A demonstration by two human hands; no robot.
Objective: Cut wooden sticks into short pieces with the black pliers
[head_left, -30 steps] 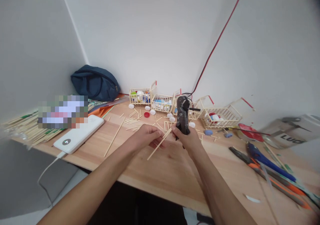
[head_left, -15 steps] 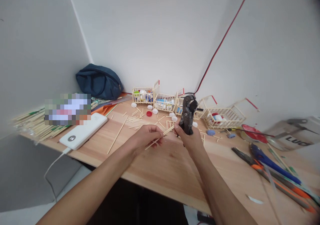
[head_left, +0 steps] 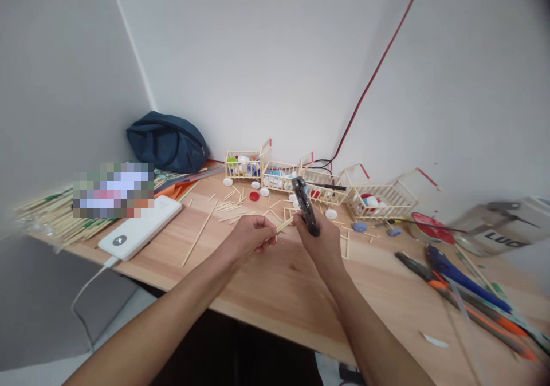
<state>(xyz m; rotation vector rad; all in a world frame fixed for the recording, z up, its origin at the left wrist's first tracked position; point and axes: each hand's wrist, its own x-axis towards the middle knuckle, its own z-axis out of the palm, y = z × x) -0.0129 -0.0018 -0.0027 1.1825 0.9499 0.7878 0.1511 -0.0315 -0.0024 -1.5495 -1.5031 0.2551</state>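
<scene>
My left hand (head_left: 256, 234) is closed, with thumb and fingers pinching thin wooden sticks (head_left: 284, 224) above the table. Wrapped round a dark, worn, plier-like tool (head_left: 306, 204) is my right hand (head_left: 321, 243); the tool's head points up and away from me. The far ends of the sticks reach the right thumb, and I cannot tell whether it grips them. Beyond my hands lie short cut sticks (head_left: 230, 205) and a small ladder-like stick frame (head_left: 346, 244).
Several little stick carts (head_left: 244, 171) holding bottle caps line the wall. At left are a white power bank (head_left: 141, 228), skewer bundles (head_left: 55, 217) and a blue bag (head_left: 167, 140). Pliers (head_left: 468, 280) with blue and orange grips lie at right, near a clear container (head_left: 485, 231).
The tool has turned in my right hand, its head swinging left and showing a narrower side. My hands have drawn slightly closer, and the view has shifted a little.
</scene>
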